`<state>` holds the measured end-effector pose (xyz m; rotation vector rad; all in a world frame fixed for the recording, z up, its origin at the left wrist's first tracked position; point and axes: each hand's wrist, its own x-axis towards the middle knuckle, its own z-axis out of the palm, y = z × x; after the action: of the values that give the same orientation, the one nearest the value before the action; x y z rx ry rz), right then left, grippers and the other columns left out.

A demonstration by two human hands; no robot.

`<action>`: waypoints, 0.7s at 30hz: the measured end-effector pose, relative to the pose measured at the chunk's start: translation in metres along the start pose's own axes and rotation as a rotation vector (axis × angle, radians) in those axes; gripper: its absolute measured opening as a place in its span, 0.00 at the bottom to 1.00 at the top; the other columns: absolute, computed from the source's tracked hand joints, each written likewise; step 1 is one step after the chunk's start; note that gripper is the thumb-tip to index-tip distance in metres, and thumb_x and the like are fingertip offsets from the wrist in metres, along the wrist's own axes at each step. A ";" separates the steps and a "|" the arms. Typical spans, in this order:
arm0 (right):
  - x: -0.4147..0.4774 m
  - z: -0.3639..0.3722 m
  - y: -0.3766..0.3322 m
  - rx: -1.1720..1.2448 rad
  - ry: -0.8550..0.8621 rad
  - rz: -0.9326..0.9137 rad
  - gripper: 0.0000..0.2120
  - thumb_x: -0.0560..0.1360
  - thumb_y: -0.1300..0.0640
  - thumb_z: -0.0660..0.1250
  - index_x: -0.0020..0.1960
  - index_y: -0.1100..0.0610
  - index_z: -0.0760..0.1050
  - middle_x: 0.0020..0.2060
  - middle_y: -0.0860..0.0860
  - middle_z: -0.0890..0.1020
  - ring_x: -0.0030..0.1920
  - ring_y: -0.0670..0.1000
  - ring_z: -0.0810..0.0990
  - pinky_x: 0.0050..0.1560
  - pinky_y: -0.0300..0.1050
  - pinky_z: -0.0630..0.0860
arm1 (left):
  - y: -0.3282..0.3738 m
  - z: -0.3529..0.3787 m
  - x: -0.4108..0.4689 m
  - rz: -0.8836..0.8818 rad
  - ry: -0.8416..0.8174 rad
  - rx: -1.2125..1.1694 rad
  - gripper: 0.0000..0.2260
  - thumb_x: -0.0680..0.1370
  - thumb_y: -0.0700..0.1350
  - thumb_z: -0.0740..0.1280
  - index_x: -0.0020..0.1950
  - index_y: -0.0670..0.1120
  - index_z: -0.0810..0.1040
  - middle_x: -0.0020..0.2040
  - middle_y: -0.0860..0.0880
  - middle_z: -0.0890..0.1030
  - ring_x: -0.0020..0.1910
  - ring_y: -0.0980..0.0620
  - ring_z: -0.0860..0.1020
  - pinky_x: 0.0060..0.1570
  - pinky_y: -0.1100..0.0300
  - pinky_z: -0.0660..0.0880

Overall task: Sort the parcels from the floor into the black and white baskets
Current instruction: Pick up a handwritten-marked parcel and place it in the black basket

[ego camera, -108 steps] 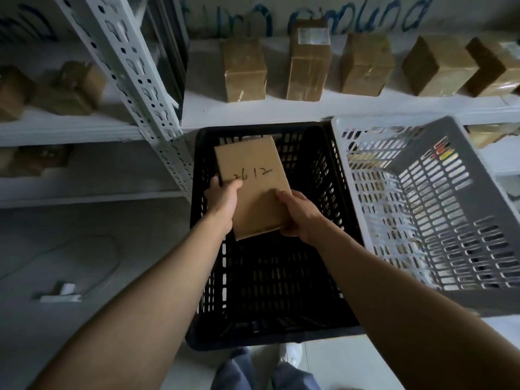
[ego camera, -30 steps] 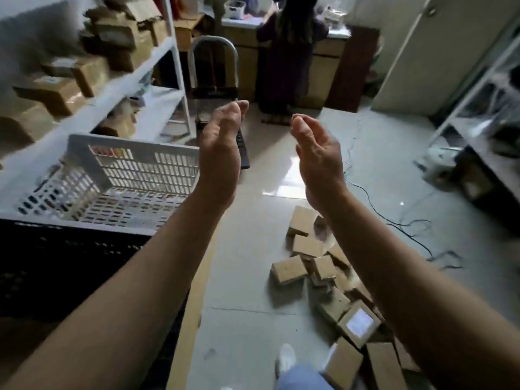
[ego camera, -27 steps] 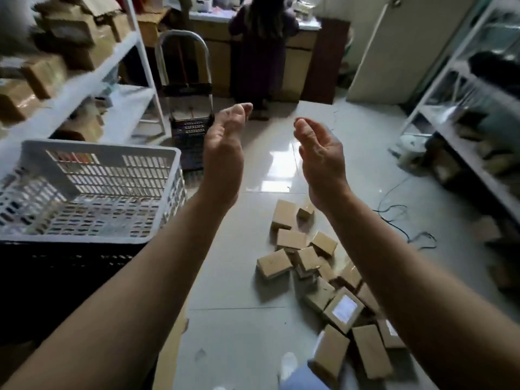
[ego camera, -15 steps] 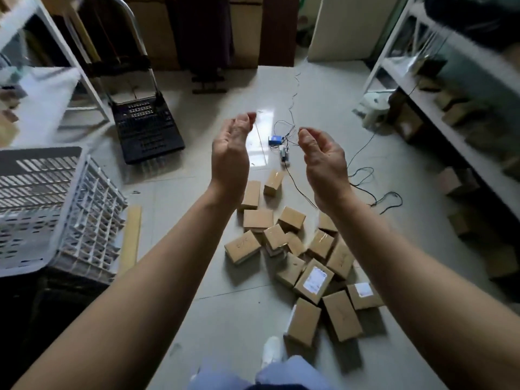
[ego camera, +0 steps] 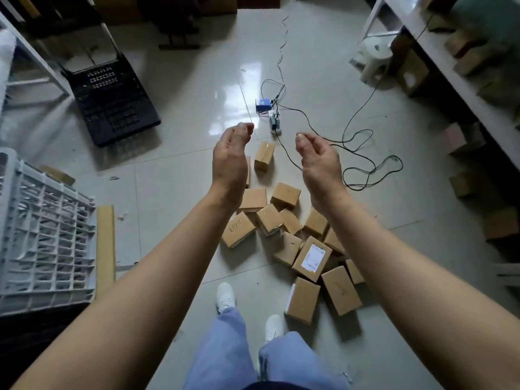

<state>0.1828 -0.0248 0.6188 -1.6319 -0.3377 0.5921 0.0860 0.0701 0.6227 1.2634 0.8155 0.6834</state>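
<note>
Several brown cardboard parcels (ego camera: pixel 284 226) lie in a loose heap on the tiled floor in front of my feet; one carries a white label (ego camera: pixel 312 256). My left hand (ego camera: pixel 232 156) and my right hand (ego camera: pixel 316 159) hover above the heap, palms facing each other, fingers relaxed and holding nothing. The white basket (ego camera: pixel 42 237) shows at the left edge. Below it the black basket (ego camera: pixel 25 330) is only a dark shape at the bottom left.
A black hand trolley (ego camera: pixel 111 105) stands at the back left. Black cables (ego camera: pixel 351 153) and a small blue device (ego camera: pixel 263 105) lie on the floor beyond the parcels. Shelving with more boxes (ego camera: pixel 461 49) runs along the right. A white stool (ego camera: pixel 375 56) stands near it.
I have turned from the baskets, where both hands held a parcel over the black one, towards the floor heap. My view has tilted down and both empty hands have lowered over the parcels.
</note>
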 end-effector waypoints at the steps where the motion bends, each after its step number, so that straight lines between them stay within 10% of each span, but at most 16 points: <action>1: 0.006 0.004 0.004 0.000 0.016 0.009 0.10 0.80 0.55 0.61 0.58 0.56 0.74 0.45 0.43 0.78 0.42 0.33 0.76 0.39 0.22 0.71 | -0.004 -0.002 0.009 -0.011 -0.009 0.006 0.15 0.83 0.48 0.53 0.61 0.44 0.75 0.56 0.52 0.78 0.60 0.55 0.74 0.52 0.71 0.67; 10: 0.066 0.051 0.066 -0.057 0.078 0.106 0.08 0.79 0.56 0.62 0.57 0.55 0.75 0.45 0.41 0.78 0.43 0.34 0.77 0.42 0.23 0.72 | -0.064 -0.031 0.092 -0.128 -0.030 0.095 0.15 0.83 0.49 0.53 0.60 0.45 0.75 0.57 0.51 0.77 0.58 0.57 0.74 0.45 0.74 0.68; 21: 0.138 0.106 0.198 -0.271 -0.269 0.268 0.23 0.78 0.48 0.62 0.70 0.56 0.67 0.62 0.50 0.75 0.59 0.45 0.71 0.56 0.38 0.69 | -0.196 -0.096 0.145 -0.314 0.323 0.096 0.12 0.82 0.48 0.56 0.55 0.46 0.77 0.54 0.51 0.78 0.56 0.54 0.75 0.47 0.66 0.68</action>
<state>0.2138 0.1067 0.3928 -1.8760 -0.4127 1.0093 0.0866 0.2058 0.3978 1.0900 1.2956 0.6049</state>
